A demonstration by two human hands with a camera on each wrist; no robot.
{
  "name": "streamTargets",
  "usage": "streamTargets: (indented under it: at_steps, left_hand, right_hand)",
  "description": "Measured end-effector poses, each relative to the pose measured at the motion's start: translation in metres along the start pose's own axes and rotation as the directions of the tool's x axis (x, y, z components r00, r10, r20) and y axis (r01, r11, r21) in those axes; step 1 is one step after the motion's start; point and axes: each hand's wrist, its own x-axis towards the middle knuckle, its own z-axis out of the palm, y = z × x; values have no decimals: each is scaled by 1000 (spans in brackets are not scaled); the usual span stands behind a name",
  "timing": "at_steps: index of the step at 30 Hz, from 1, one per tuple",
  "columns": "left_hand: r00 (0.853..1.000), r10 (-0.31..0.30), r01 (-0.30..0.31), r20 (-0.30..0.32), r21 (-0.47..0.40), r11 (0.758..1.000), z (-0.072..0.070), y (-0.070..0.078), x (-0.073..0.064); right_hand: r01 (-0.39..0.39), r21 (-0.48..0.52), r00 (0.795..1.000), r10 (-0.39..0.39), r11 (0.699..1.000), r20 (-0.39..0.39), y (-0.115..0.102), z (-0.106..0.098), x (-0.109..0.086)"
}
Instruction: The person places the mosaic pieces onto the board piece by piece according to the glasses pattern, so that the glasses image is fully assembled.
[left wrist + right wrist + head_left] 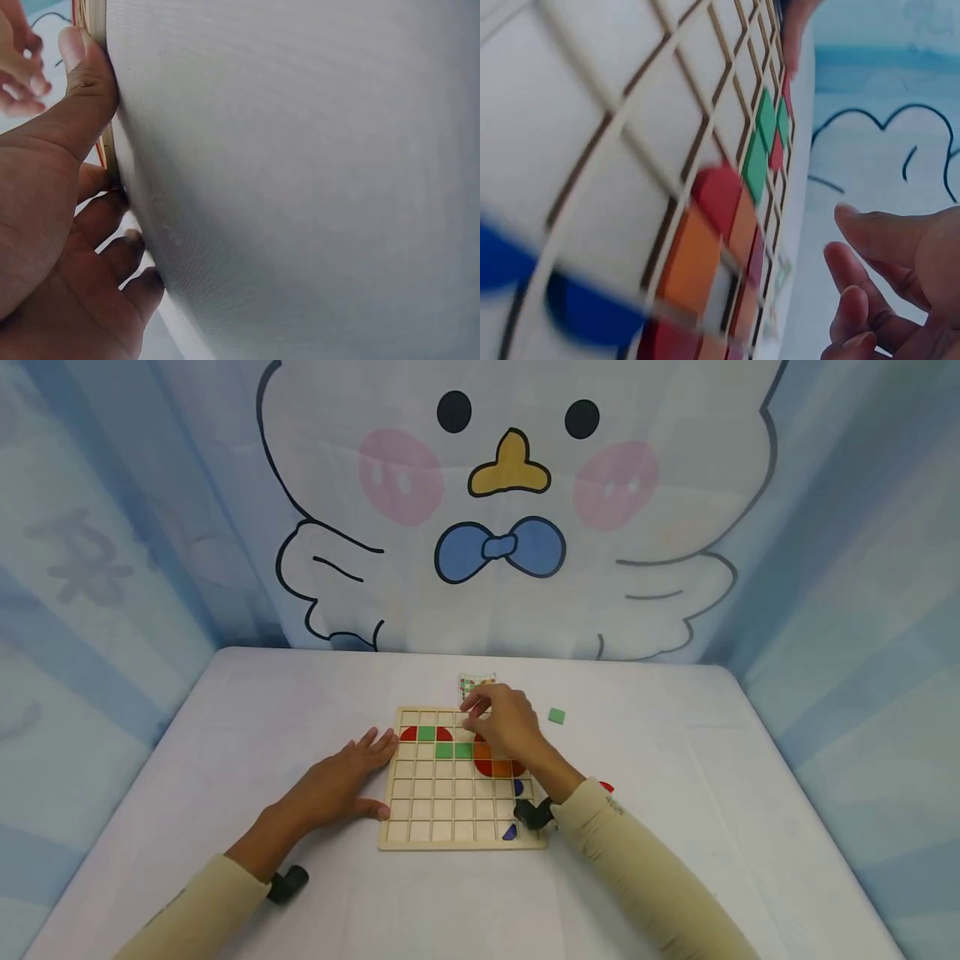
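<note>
A square wooden grid board (442, 810) lies on the table, partly filled with coloured pieces. My left hand (337, 785) rests along its left edge, thumb and fingertips against the side, as the left wrist view also shows. Over the board's upper right hovers my right hand (506, 722); in the right wrist view its thumb and fingers stand apart with nothing between them. Green squares (444, 750) and red rounded pieces (408, 735) fill some upper cells. Orange pieces (688, 259) with red ones form a cluster at the right, partly hidden by my right hand.
Two blue pieces (518, 787) sit on the board's lower right. Behind the board stands a small patterned card (477, 678). A loose green square (557, 716) lies to the right, and a red piece (607, 787) shows past my right sleeve. A printed curtain (675, 610) encloses the table.
</note>
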Motion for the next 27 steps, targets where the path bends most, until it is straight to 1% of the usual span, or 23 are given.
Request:
streamTargets:
  at_steps: [4, 7, 13, 20, 25, 27]
  left_hand:
    - [1000, -4, 4, -2, 1, 1000, 0, -1, 0]
    - [1000, 3, -3, -4, 1, 1000, 1, -1, 0]
    - [1000, 10, -10, -1, 0, 1000, 0, -1, 0]
    - [1000, 20, -20, -8, -1, 1000, 0, -2, -1]
    - [1000, 17, -17, -9, 5, 1000, 1, -2, -1]
    - [1000, 16, -15, -8, 7, 1000, 1, -2, -1]
  right_hand:
    - [-71, -22, 997, 70, 997, -38, 17, -21, -3]
    - [-131, -57, 990, 127, 990, -66, 32, -34, -4]
    - [-216, -107, 973, 204, 970, -111, 59, -54, -5]
    - [-303, -162, 949, 284, 939, -134, 86, -63, -6]
    - [-366, -184, 930, 349, 912, -119, 95, -64, -5]
    - [-378, -193, 925, 362, 906, -113, 97, -64, -5]
